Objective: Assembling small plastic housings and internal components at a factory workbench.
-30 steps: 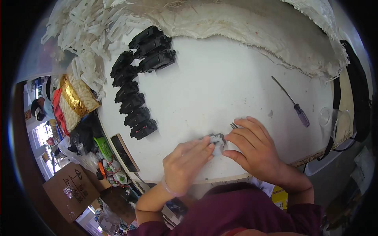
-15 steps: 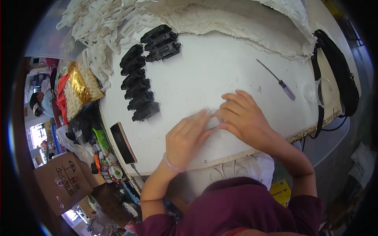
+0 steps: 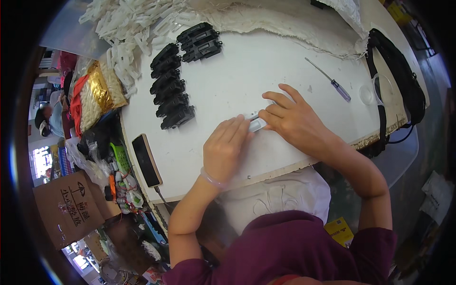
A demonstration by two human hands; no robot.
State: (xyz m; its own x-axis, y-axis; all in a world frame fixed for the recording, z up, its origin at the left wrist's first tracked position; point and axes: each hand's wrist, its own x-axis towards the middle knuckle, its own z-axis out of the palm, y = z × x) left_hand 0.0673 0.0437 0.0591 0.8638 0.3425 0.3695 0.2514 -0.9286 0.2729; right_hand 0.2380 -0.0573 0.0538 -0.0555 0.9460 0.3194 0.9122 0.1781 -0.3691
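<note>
Over the front half of the white table, a small white plastic piece [image 3: 257,125] is held between my two hands. My left hand [image 3: 224,148] grips its left end, fingers pressed together over it. At the other end, my right hand [image 3: 295,122] pinches it between thumb and index finger, while the remaining fingers stand raised and apart. My fingers cover both ends of the piece, so its full shape is hidden. Ahead and to the left lie several black plastic housings [image 3: 170,85] in two groups. A screwdriver [image 3: 340,90] with a clear purplish handle rests to the right of my right hand.
White plastic parts [image 3: 124,23] are heaped at the far left beside a woven sack [image 3: 280,23]. A phone [image 3: 147,161] with a cable lies near the left edge. A black bag [image 3: 399,80] and a clear round dish [image 3: 366,95] are at the right. A cardboard box [image 3: 68,209] stands lower left.
The white piece now shows more clearly between my fingers. My right hand's upper fingers have lifted and spread. The whole view has shifted slightly, moving the table contents upward.
</note>
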